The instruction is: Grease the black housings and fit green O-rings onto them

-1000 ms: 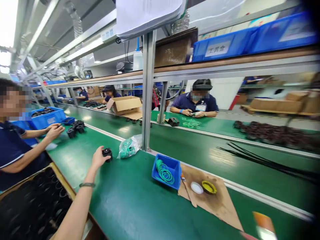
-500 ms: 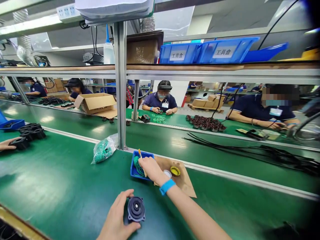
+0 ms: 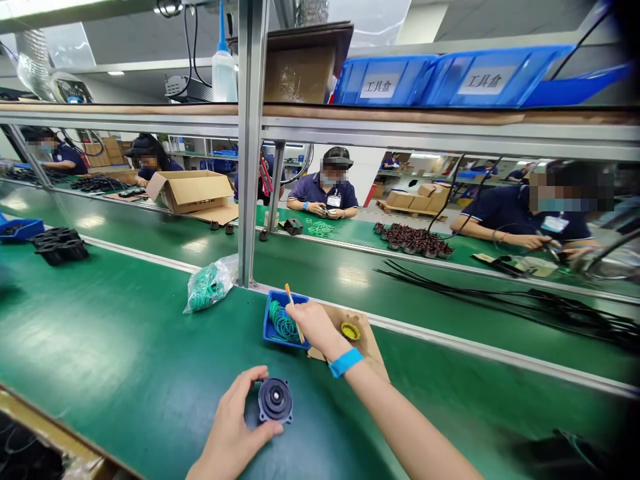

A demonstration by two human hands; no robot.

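Observation:
My left hand [image 3: 237, 427] curls round the left side of a dark round part [image 3: 275, 401] with small lugs, its thumb and fingertips at the part's edges. A thin brush-like stick with an orange end [image 3: 289, 293] is pinched in my right hand [image 3: 313, 321], beside a blue tray [image 3: 270, 333] that holds green rings [image 3: 283, 321]. Under my right wrist, which wears a blue band, lies brown cardboard [image 3: 373, 347] with a yellow round dish [image 3: 351, 331] on it. Behind the tray, to the left, is a clear bag of green rings [image 3: 209, 285].
Black parts [image 3: 61, 245] and a blue bin [image 3: 23, 230] stand at the far left. A metal post [image 3: 249, 167] rises behind the tray. Black cables [image 3: 450, 293] lie at the right. A black object [image 3: 565, 453] is at the lower right. Several people sit across the bench.
The view has shifted slightly. My right hand has moved a little off the tray with the stick. The other person's hand at the far left has left the black parts.

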